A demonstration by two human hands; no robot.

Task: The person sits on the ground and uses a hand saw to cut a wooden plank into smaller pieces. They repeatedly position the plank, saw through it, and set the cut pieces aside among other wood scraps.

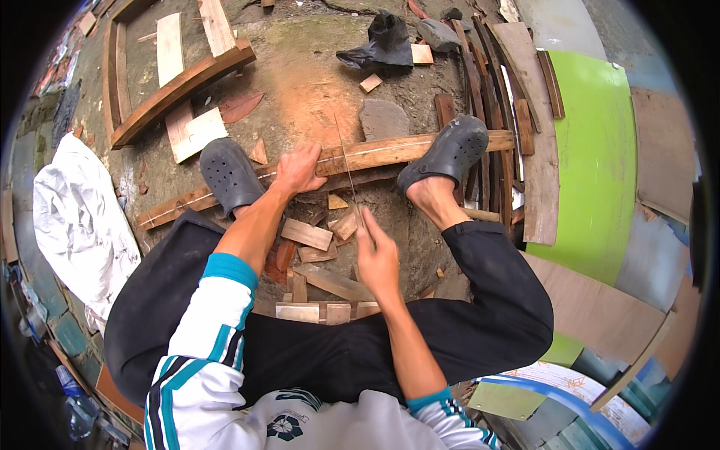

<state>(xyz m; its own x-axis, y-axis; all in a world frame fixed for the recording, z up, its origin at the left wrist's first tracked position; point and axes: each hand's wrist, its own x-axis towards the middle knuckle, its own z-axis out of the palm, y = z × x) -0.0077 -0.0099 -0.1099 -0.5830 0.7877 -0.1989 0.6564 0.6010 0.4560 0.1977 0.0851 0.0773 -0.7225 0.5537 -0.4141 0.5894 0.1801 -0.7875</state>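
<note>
A long wooden plank (381,152) lies crosswise over the ground in front of me. My feet, in dark clogs (450,154), rest on it on both sides. My left hand (298,169) is closed over the plank between the two shoes. Just right of that hand, a handsaw (347,165) crosses the plank, its thin blade seen almost edge-on. My right hand (377,259) is wrapped round the saw's handle, which the fingers mostly hide. Below the plank lie several short wood offcuts (306,234).
A wooden frame (184,91) with pale boards lies at the far left, above a white sack (79,225). Black plastic (381,43) and a flat stone (384,120) are beyond the plank. Stacked strips (491,97) and a green panel (592,165) stand at the right.
</note>
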